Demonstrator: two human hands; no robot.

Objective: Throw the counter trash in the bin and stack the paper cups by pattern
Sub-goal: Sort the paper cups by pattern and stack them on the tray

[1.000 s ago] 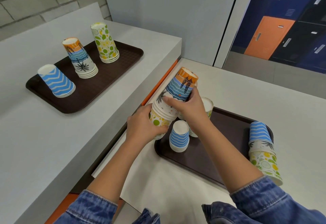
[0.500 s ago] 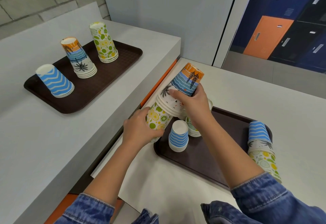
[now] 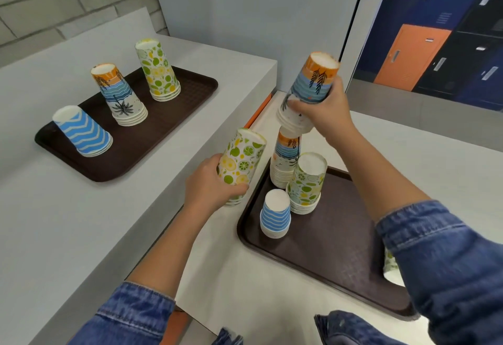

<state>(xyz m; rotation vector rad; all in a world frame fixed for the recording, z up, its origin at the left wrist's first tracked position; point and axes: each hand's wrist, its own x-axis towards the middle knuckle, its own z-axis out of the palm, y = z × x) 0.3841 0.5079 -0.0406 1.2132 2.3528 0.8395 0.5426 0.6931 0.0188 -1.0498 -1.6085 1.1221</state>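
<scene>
My right hand (image 3: pixel 324 112) grips a short stack of upside-down palm-pattern cups (image 3: pixel 310 89), lifted above the near tray (image 3: pixel 334 252). My left hand (image 3: pixel 209 189) grips a few upside-down lemon-lime cups (image 3: pixel 242 159) at the tray's left edge. On the near tray stand a palm-pattern stack (image 3: pixel 284 165), a lemon-lime stack (image 3: pixel 307 181) and a blue-striped stack (image 3: pixel 275 214). The far tray (image 3: pixel 130 148) on the raised counter carries three sorted stacks: blue zigzag (image 3: pixel 84 132), palm (image 3: pixel 119 94) and lemon-lime (image 3: pixel 158 70).
A raised grey counter (image 3: pixel 68 222) runs along the left, with an orange strip below its edge. The lower counter (image 3: pixel 435 159) extends right. More cups (image 3: pixel 392 265) lie partly hidden behind my right sleeve. A grey wall stands behind.
The mixed stack has come apart: my right hand lifted the palm-pattern cups up and right, while my left hand drew the lemon-lime cups down and left.
</scene>
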